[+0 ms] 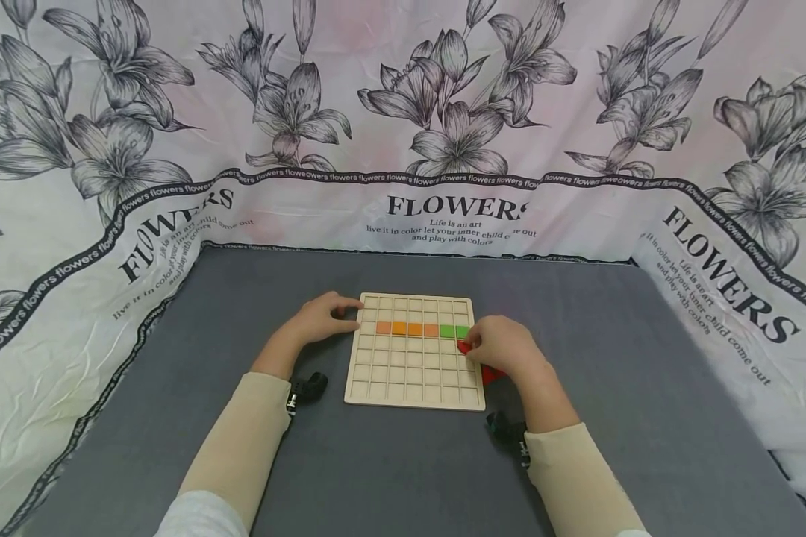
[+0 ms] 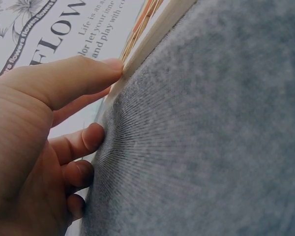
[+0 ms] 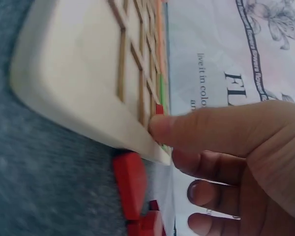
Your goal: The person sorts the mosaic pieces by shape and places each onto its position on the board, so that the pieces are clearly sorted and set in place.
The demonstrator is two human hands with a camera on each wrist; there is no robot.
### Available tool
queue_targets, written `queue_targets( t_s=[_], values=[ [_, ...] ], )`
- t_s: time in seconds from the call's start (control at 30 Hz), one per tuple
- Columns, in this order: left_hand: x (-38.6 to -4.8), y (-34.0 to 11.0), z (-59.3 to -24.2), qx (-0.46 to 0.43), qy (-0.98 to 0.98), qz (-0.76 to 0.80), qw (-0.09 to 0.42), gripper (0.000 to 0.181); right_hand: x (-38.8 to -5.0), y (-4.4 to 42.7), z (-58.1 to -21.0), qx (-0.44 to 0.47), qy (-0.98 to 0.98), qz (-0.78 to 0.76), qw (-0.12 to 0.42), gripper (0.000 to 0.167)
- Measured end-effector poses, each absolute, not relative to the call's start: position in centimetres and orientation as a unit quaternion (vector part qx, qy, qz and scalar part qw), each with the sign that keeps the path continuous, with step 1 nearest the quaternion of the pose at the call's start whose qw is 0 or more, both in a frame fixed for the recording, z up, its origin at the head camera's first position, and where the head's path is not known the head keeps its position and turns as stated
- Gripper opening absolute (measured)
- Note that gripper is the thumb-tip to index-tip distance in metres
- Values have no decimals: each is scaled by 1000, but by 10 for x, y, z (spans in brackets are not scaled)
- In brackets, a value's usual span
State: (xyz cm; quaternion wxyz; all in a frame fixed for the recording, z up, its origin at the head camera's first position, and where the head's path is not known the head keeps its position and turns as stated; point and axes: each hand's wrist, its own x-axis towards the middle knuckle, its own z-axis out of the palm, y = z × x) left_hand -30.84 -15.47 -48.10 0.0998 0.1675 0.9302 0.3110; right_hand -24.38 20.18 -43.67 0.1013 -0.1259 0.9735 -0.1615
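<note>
A square wooden grid board (image 1: pixel 413 373) lies on the grey cloth, with a row of orange and green tiles (image 1: pixel 415 329) set in its cells. At the board's left edge, my left hand (image 1: pixel 317 319) rests thumb and fingertip against the rim; in the left wrist view the thumb (image 2: pixel 88 78) touches the wooden side. My right hand (image 1: pixel 507 343) pinches a red tile (image 1: pixel 464 347) over a cell just below the green end of the row. In the right wrist view, the thumb hides most of that tile (image 3: pixel 159 109).
Several loose red tiles (image 1: pixel 492 374) lie on the cloth against the board's right edge, partly under the right hand. Grey cloth (image 1: pixel 403 470) covers the work surface. White flower-printed fabric (image 1: pixel 349 212) stands around the back and sides.
</note>
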Motion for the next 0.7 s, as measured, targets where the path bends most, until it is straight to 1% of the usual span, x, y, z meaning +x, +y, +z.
queue_targets(
  t_s=[0.2, 0.37, 0.47, 0.63, 0.7],
  values=[
    [-308, -156, -484, 166, 932, 308, 98, 51, -245, 199, -439, -131, 977, -146, 84, 11],
    [-308, -156, -484, 164, 935, 301, 98, 51, -246, 202, -438, -120, 975, -164, 94, 10],
    [-308, -155, -483, 167, 933, 304, 99, 51, -246, 208, -436, -117, 971, -188, 94, 12],
    [-308, -154, -481, 168, 932, 307, 98, 51, -246, 223, -433, -103, 968, -220, 62, 20],
    [-308, -154, -482, 167, 933, 303, 99, 50, -247, 230, -434, -91, 968, -225, 58, 24]
  ],
)
